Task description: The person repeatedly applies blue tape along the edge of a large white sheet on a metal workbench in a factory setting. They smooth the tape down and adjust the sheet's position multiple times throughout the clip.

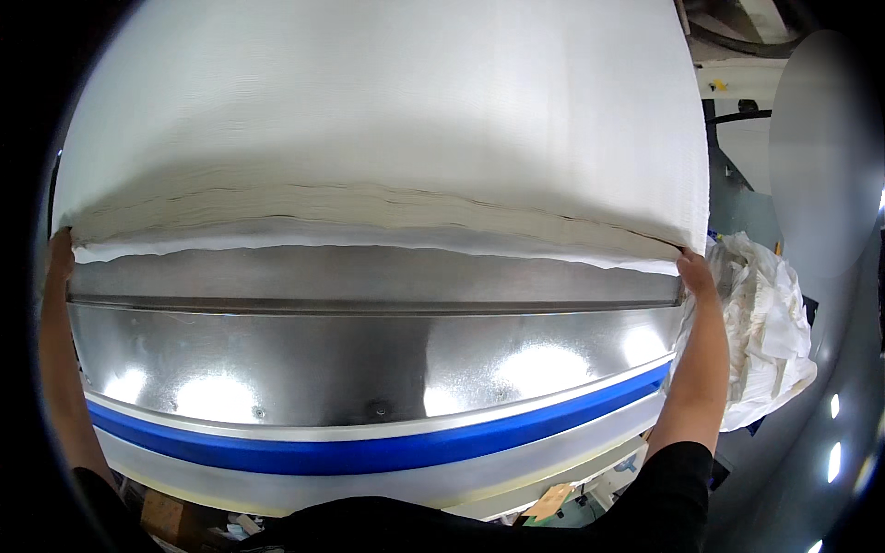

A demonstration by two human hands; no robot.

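A broad stack of thin white sheets [396, 101], paper or cloth, stretches away from me. Its creased, layered near edge [369, 207] shows cream-coloured plies, with a smooth white fold below. At the left corner of that edge, my left hand [61, 258] is closed on the stack, its fingers partly hidden. The opposite corner is pinched by my right hand [696, 273]. Both arms are spread wide along the sides. Just below the edge lies a shiny metal plate [369, 359] with a dark groove across it.
A blue strip [369, 452] and pale rails run along the machine's near side, close to my body. To the right, a crumpled white bundle [761, 332] stands beside the machine. A tan piece [550, 500] and small items sit below the near rail. A grey floor [830, 405] shows at far right.
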